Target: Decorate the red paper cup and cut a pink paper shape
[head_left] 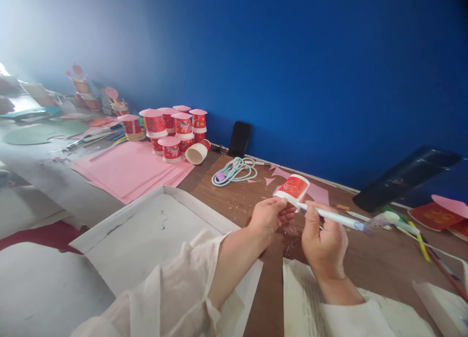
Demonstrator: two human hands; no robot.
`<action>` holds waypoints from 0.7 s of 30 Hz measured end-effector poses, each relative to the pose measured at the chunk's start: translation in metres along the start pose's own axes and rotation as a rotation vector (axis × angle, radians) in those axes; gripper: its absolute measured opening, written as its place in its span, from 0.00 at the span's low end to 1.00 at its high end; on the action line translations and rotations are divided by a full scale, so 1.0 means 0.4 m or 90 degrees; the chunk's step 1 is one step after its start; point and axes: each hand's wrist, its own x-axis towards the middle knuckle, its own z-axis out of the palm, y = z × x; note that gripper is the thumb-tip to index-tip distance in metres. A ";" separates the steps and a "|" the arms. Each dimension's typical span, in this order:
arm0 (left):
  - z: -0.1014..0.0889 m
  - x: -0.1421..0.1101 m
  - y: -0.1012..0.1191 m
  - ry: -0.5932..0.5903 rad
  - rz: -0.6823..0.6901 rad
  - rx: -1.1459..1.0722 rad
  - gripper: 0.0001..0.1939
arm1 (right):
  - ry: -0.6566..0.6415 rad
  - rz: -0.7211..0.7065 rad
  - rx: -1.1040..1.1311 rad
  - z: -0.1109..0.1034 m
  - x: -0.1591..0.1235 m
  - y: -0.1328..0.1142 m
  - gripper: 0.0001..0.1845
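Note:
Pinched at its rim by my left hand (271,215) is a red-and-white printed paper cup (294,187), tilted above the brown table. My right hand (325,237) is closed around a white pen-like tool (338,217) with a pale, fluffy-looking end that is blurred. The tool's tip meets the cup near its white edge; what kind of tip it has is too small to tell. Pink paper scraps (317,193) lie just behind the cup.
Red cups with pink paper tops (155,123) stand stacked by the blue wall, beside pink paper sheets (137,168). A coiled pale-blue cable (236,171) and a phone (240,138) are nearby. At left sits a white box lid (146,229); at right, a black object (402,178).

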 end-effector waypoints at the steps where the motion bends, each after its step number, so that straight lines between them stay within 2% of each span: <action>1: 0.001 0.000 0.001 0.004 0.001 -0.003 0.04 | -0.007 -0.003 0.005 0.000 0.000 -0.001 0.13; 13: 0.003 -0.003 0.007 -0.001 -0.001 0.001 0.07 | 0.020 0.031 -0.020 0.001 0.000 0.004 0.14; 17: 0.002 0.002 0.006 0.019 -0.016 -0.030 0.05 | -0.008 0.036 -0.007 -0.005 0.000 -0.008 0.16; 21: 0.004 0.006 0.008 0.037 -0.041 -0.088 0.05 | 0.013 0.141 0.070 -0.016 0.009 -0.016 0.17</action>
